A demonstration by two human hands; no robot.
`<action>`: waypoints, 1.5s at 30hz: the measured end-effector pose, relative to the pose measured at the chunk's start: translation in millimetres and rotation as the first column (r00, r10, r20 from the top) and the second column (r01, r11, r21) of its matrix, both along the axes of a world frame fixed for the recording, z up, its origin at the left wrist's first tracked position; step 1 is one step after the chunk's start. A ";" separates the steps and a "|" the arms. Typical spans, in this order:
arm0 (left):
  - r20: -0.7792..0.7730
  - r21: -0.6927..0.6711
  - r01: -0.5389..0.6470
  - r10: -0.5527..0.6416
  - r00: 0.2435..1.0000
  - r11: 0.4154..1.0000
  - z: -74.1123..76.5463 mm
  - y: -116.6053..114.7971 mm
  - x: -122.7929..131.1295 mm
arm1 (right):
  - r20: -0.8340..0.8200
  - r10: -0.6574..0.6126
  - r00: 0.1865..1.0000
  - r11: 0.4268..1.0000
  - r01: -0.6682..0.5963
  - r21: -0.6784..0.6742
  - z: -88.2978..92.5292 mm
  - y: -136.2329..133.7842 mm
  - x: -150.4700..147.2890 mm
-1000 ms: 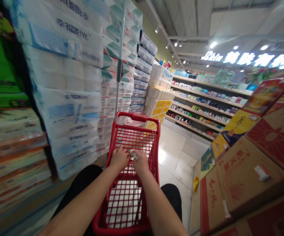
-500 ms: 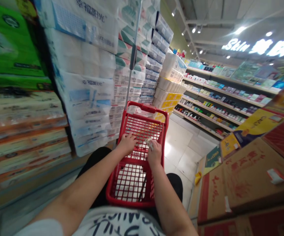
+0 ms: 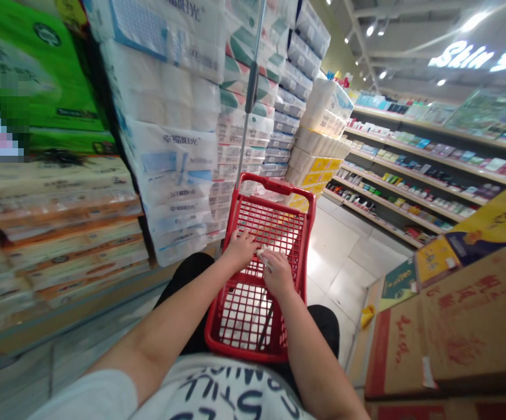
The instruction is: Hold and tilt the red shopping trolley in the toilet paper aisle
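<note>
A red plastic shopping basket (image 3: 246, 353) with grid walls is in front of me, between my dark-trousered knees. My left hand (image 3: 241, 249) lies on the grid near its far left side, fingers stretched out and holding nothing. Close by on the right, my right hand (image 3: 278, 273) is closed around a small crumpled whitish cloth or tissue (image 3: 262, 251), mostly hidden by the fingers. The wad's tip points toward my left fingertips. A long pull handle (image 3: 251, 87) of thin metal rises from the basket's far left corner.
Stacked tissue packs (image 3: 178, 157) stand close on the left, beside green packages (image 3: 38, 70). Cardboard boxes (image 3: 463, 321) line the right. Shelves of small goods (image 3: 414, 154) fill the back right. Pale floor tiles (image 3: 335, 245) run between.
My right hand with the whitish wad has moved left, closer to my left hand. The left hand stays on the grid. The whole view has shifted a little to the left.
</note>
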State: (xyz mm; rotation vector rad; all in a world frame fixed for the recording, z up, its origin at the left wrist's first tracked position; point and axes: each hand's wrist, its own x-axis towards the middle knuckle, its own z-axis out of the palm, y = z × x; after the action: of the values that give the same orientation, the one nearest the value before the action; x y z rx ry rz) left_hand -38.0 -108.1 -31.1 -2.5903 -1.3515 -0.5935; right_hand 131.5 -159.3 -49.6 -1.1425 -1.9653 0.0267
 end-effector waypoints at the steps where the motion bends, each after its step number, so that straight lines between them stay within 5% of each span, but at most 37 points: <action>1: -0.004 0.001 0.009 -0.009 1.000 1.000 0.2 0.1 0.0 | 0.013 0.045 0.999 0.999 -0.045 -0.004 -0.5 -0.2 -1.4; 7: -0.017 0.000 0.012 -0.012 1.000 1.000 1.7 -0.7 0.6 | -0.065 -0.194 0.979 0.980 0.197 0.041 -1.7 0.6 -0.6; 12: -0.010 -0.034 0.021 -0.021 1.000 0.999 5.8 -2.1 0.4 | 0.011 0.012 1.000 0.999 -0.011 -0.030 -0.1 -2.1 -4.3; 16: 0.013 -0.060 0.005 -0.004 1.000 0.998 4.6 1.2 1.0 | -0.066 -0.223 0.973 0.975 0.222 -0.020 3.1 -3.5 -4.8; 21: 0.029 -0.069 0.007 -0.005 1.000 0.998 -1.8 7.4 1.5 | 0.019 0.027 0.999 0.998 -0.026 -0.049 3.3 -5.4 -5.8; 26: 0.031 -0.062 -0.004 0.006 1.000 0.998 -2.5 7.8 1.0 | -0.045 -0.191 0.981 0.982 0.191 -0.003 4.6 -7.3 -5.8; 32: 0.004 -0.073 -0.005 0.006 1.000 0.997 2.3 5.1 0.9 | 0.149 0.159 0.976 0.987 -0.153 -0.049 4.8 -16.1 -20.2; 37: 0.020 -0.078 0.004 -0.002 1.000 0.997 1.7 6.5 0.4 | 0.050 -0.061 0.997 0.998 0.062 -0.005 3.7 -13.7 -17.4; 42: 0.001 -0.057 0.000 0.000 1.000 0.998 -1.2 8.7 -0.4 | 0.198 0.196 0.960 0.980 -0.195 -0.025 -0.4 -16.8 -23.1; 45: 0.007 -0.048 0.005 -0.004 1.000 0.999 -2.3 9.1 -0.5 | 0.110 0.019 0.994 1.000 -0.019 0.000 0.2 -15.4 -19.3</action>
State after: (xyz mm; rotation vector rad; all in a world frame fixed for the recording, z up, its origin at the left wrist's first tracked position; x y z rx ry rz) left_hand -38.5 -99.0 -33.4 -2.6322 -1.3792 -0.5787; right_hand 112.1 -174.7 -49.3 -1.1460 -2.0729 -0.0282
